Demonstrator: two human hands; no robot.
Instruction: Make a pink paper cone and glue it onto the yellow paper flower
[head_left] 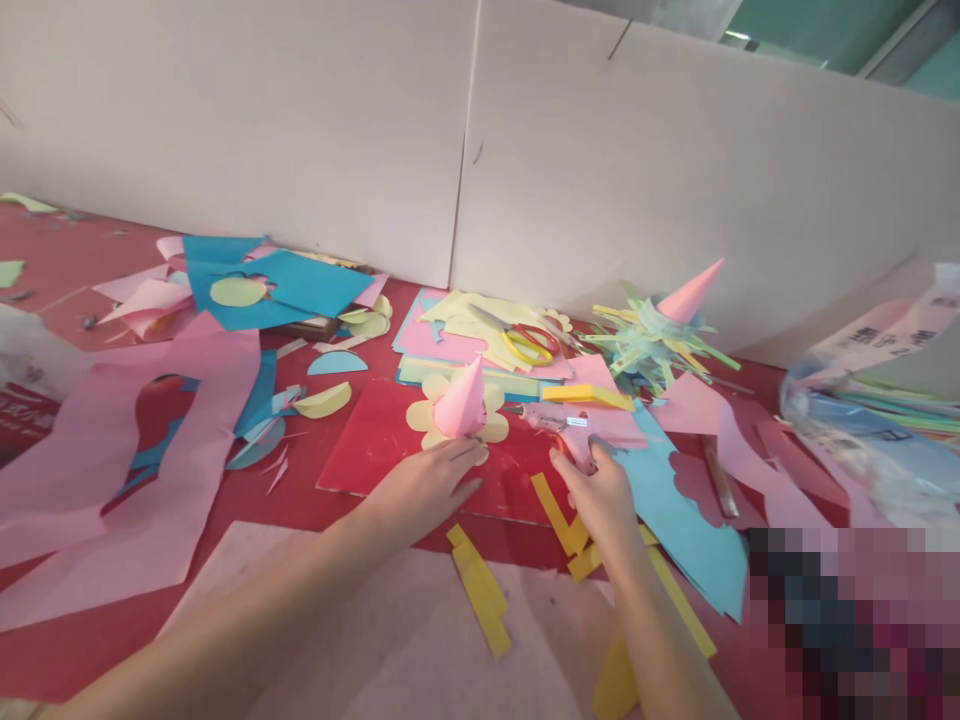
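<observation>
A pink paper cone [462, 400] stands on a pale yellow paper flower [424, 416], which lies on a shiny red board [360, 440]. My left hand [427, 485] reaches to the flower's near side, fingertips at the cone's base and a front petal. Its fingers are stretched out, the thumb apart. A pink glue gun [574, 440] is gripped in my right hand [600, 490], its nozzle pointing left at the flower's right petals. Yellow paper strips [480, 590] lie below the hands.
Behind the board are red-and-yellow scissors [529, 343] on paper scraps. A second pink cone [691, 292] rises from fringed green strips [645, 340]. Pink cut sheets [210, 440] spread at left, blue sheets [690, 510] at right. White panels [300, 130] stand behind the red table.
</observation>
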